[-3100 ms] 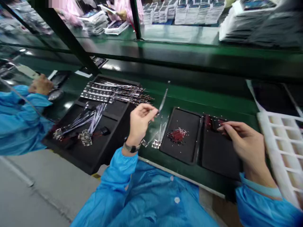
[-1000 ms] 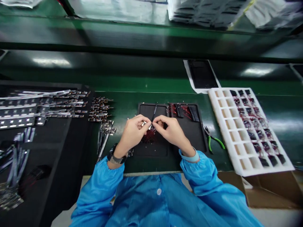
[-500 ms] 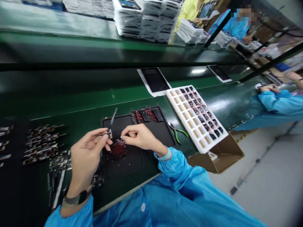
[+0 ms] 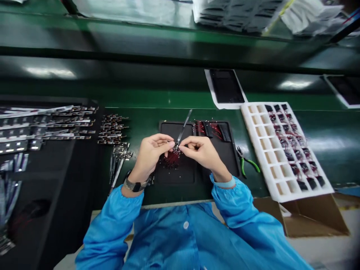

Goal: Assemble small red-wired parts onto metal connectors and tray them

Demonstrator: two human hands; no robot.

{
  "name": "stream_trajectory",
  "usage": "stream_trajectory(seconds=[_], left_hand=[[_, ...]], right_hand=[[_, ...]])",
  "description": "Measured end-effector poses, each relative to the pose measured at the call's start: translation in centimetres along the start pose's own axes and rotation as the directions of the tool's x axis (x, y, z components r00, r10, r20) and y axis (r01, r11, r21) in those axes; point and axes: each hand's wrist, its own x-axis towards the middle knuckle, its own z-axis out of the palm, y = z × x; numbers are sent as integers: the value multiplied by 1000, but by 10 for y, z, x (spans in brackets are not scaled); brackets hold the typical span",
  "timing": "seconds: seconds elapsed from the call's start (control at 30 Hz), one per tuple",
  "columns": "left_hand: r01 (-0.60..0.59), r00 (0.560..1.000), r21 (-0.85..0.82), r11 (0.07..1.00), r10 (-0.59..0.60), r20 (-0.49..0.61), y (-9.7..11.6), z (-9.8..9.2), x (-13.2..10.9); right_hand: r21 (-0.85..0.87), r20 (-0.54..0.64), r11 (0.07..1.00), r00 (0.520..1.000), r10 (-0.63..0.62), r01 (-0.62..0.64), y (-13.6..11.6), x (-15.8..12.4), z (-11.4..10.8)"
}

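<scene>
Over a black tray (image 4: 182,178), my left hand (image 4: 152,153) pinches a small circuit board with a flat ribbon cable (image 4: 184,125) sticking up from it. My right hand (image 4: 204,153) is closed in a pinch right beside that board, its fingertips almost meeting those of the left. What the right fingers hold is too small to make out. Below the hands lies a heap of tiny parts with red and black wires and white ends (image 4: 170,161). In the tray's upper right compartment sit black strips with red wires (image 4: 223,132).
Green-handled pliers (image 4: 249,163) lie right of the tray. A white foam tray (image 4: 277,193) with wired black parts in its right columns overhangs a cardboard box (image 4: 315,221). Stacked circuit boards (image 4: 112,129) are at left. Behind, a tablet screen (image 4: 226,86) lies on white wrapping.
The view has swung left and levelled, showing more boards at left. My hands have drawn closer together, the right fingertips now at the board held in the left.
</scene>
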Motion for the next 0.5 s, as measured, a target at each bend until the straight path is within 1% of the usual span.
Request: stream_trajectory(seconds=[0.23,0.4,0.5], left_hand=[[-7,1000,49,999,7,0,0,1,-1],[-30,998,138,990,37,-42,2,3,-4],[-40,997,176,984,50,-55,3,4,-6]], right_hand=[[-58,-5,998,1000,-13,13,0,0,1],[-105,8,994,1000,-7,8,2,-1,1],[-97,15,995,1000,18,-16,3,-1,1]])
